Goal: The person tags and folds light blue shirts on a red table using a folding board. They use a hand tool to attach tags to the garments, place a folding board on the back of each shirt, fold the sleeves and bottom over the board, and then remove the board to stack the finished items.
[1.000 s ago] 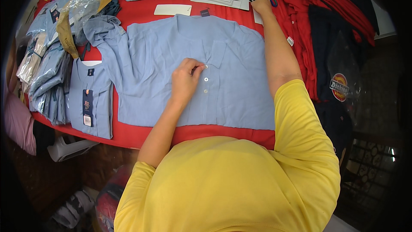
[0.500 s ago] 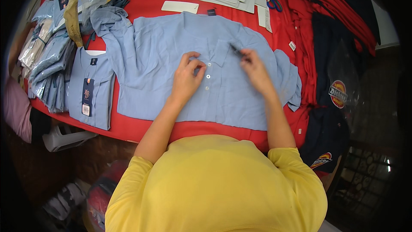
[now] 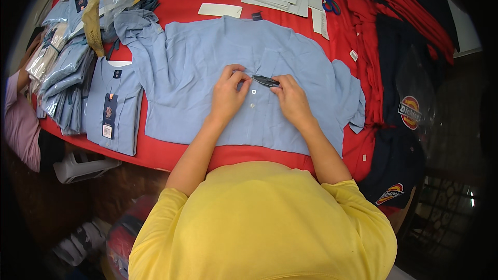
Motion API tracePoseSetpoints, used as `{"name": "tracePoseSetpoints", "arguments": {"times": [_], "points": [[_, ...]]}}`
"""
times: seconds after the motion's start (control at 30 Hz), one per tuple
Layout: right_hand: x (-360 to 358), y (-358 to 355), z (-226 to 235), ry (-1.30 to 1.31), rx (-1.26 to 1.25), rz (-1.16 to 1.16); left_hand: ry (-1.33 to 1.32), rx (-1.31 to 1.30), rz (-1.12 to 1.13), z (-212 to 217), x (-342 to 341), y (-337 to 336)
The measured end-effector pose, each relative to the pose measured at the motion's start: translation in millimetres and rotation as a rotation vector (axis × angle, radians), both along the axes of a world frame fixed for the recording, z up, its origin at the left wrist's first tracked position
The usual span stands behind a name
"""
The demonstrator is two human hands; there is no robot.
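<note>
While the left hand [image 3: 228,92] is pinching the shirt [image 3: 194,67] by the worktop's [image 3: 233,156] front edge, the right hand [image 3: 293,99] is gripping snips [image 3: 265,81], ideally not nicking the shirt.

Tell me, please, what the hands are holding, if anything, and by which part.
The right hand holds a small dark tool by its right end. The left hand is at the blue shirt; whether it pinches cloth cannot be told.

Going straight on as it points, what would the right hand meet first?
Likely the left hand, just beyond the tip of the dark tool in the right hand; depth over the blue shirt is unclear.
</note>
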State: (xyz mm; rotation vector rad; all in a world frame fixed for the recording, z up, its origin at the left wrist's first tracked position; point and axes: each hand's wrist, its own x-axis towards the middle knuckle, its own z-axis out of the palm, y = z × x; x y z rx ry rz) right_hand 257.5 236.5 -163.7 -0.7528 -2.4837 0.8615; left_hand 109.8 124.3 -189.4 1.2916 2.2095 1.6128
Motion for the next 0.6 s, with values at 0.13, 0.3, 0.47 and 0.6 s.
{"name": "tracePoseSetpoints", "arguments": {"times": [0.13, 0.3, 0.47, 0.6], "points": [[0, 6, 1, -0.003, -0.132, -0.123, -0.013, 0.009, -0.014, 7, 0, -2], [8, 18, 1, 0.391, -0.833, -0.116, 0.209, 0.028, -0.181, 21, -1, -15], [10, 11, -4, 0.137, -0.721, -0.053, 0.401, -0.054, -0.327, 12, 5, -7], [11, 0, -3, 0.325, -0.816, -0.053, 0.291, -0.074, -0.282, 8, 7, -3]]}}
